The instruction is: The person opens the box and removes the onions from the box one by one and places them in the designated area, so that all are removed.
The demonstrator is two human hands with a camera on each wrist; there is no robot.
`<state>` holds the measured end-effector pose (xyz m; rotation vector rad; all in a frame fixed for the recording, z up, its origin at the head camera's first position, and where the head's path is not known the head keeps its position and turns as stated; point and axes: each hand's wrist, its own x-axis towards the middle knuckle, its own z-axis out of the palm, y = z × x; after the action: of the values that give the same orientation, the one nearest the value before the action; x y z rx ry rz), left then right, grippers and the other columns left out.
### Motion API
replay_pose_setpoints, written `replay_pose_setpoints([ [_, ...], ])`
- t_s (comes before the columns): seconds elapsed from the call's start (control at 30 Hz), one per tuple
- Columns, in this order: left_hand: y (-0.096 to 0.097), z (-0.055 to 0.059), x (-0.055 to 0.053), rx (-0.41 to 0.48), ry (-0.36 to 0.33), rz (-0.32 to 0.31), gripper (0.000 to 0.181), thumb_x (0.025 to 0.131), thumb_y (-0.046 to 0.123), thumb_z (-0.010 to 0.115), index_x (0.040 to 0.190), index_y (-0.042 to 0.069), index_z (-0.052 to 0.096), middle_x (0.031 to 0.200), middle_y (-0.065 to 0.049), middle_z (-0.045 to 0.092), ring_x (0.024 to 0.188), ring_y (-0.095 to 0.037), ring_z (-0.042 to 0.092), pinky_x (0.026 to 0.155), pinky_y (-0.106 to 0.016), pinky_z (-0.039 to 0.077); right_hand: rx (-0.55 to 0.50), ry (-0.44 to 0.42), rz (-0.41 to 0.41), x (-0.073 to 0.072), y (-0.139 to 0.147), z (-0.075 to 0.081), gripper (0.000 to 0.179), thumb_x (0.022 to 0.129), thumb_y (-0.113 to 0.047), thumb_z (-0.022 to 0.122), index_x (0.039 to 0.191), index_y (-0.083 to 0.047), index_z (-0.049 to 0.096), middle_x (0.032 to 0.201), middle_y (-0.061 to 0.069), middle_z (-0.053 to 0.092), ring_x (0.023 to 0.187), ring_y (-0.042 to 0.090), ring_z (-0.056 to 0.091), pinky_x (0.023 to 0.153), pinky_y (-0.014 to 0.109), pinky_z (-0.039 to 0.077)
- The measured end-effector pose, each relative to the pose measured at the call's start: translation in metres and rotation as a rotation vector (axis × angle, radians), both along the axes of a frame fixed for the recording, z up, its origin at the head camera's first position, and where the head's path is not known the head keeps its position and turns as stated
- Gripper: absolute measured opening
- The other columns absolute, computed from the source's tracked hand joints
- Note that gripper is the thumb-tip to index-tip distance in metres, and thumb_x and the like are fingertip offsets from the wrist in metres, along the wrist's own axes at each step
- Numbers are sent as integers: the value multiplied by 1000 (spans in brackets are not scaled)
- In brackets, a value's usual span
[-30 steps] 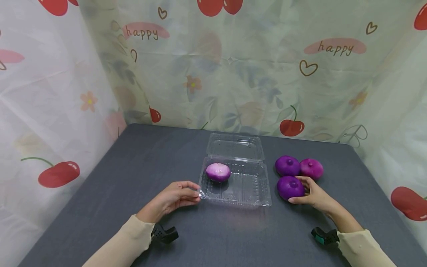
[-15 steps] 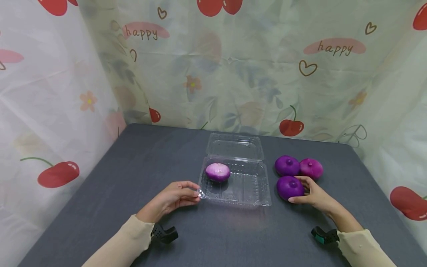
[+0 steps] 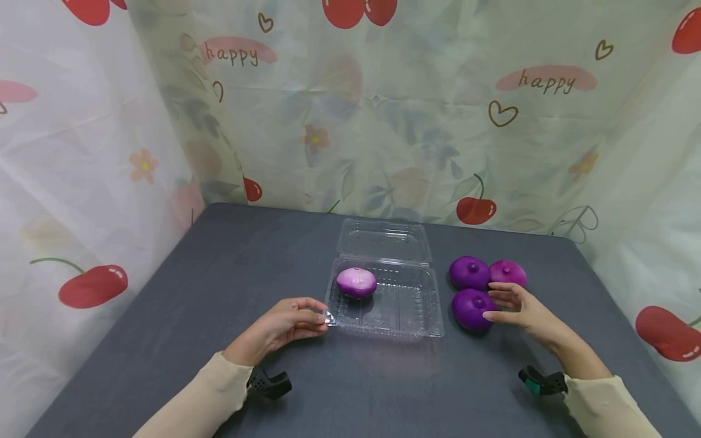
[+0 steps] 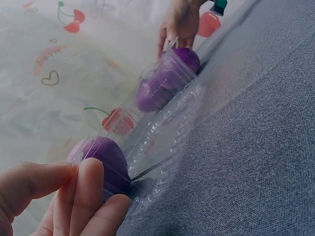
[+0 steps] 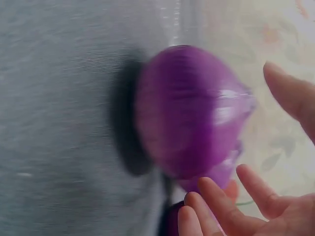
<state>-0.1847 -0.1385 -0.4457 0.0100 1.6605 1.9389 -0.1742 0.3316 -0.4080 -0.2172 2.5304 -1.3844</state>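
Note:
A clear plastic clamshell box [image 3: 411,301] lies with its lid [image 3: 383,240] folded back. My left hand [image 3: 287,322] pinches its front left corner between thumb and fingers. Inside, at the left, sits a purple and white onion [image 3: 356,283]. Right of the box, two dark purple onions and a pinker one are grouped on the table. My right hand [image 3: 526,313] is beside the front onion [image 3: 470,310], fingers spread. In the right wrist view, a gap shows between the fingertips and that onion [image 5: 192,108]. Behind it are the other dark onion [image 3: 468,272] and the pinker onion [image 3: 508,273].
A dark grey cloth covers the table [image 3: 191,292]. Printed curtains [image 3: 378,121] hang close along its back and both sides. A black wrist device [image 3: 269,383] is worn under each forearm.
My right hand has let go of the front onion and drawn back slightly to the right, its fingers opening. The left hand keeps its hold on the box corner.

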Motion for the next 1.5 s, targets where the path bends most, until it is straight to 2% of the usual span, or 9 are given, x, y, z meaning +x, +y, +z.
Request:
replay_pose_setpoints([
  [0.1,0,0,0,-2,-3,-1,18,88,2,67,106,1,62,83,-6,73,77,-14,71,80,-34,59,-5,17,-1,0,-4,13,71,93,-22,65,145,4,25,148,28,33,135,47,32,86,11,43],
  [0.3,0,1,0,-4,-7,-2,19,88,2,67,106,1,62,83,-6,73,77,-14,71,80,-33,59,-26,99,-29,-2,-22,40,63,96,-27,61,144,-2,30,147,24,38,135,40,37,85,9,44],
  [0.53,0,1,0,3,-9,-5,19,88,2,67,107,0,62,83,-6,72,77,-14,71,79,-32,59,-180,226,-16,-11,-57,64,55,98,-23,59,145,-14,33,136,-4,47,122,2,47,91,9,45],
  [0.73,-1,1,1,-1,-11,-4,21,88,3,68,107,-1,61,83,-6,72,77,-14,71,79,-32,59,-298,260,59,-21,-89,77,59,98,-14,57,150,-14,29,142,-3,45,133,16,43,96,11,44],
  [0.9,-1,1,0,-2,-9,-8,20,88,3,68,107,0,62,83,-6,72,77,-14,71,80,-33,59,-297,234,105,-33,-113,78,63,97,-16,59,151,-15,27,151,11,38,141,31,34,97,15,44],
  [1.03,-1,1,0,-5,-8,-7,20,88,4,68,107,1,62,84,-6,73,77,-14,71,80,-33,59,-294,213,179,-44,-134,72,65,95,-14,62,151,-13,29,152,12,37,141,33,33,105,38,45],
  [1.13,-1,0,0,-6,-6,-5,19,88,3,68,106,1,62,83,-6,73,77,-14,71,79,-32,59,-274,191,249,-50,-152,67,67,93,-15,65,150,-13,30,152,13,37,142,35,31,110,54,36],
  [1.27,-1,0,0,-2,-3,-4,19,88,2,67,106,1,63,82,-6,73,77,-14,71,79,-32,59,-210,152,331,-55,-173,59,70,91,-21,69,150,-17,32,153,11,36,143,33,31,114,55,28],
  [1.5,-1,0,-1,-15,-7,-3,21,88,4,67,108,0,62,83,-6,73,77,-14,71,78,-32,59,-122,110,416,-67,-201,43,72,87,-24,73,148,-15,34,151,15,38,140,36,35,113,56,30],
])
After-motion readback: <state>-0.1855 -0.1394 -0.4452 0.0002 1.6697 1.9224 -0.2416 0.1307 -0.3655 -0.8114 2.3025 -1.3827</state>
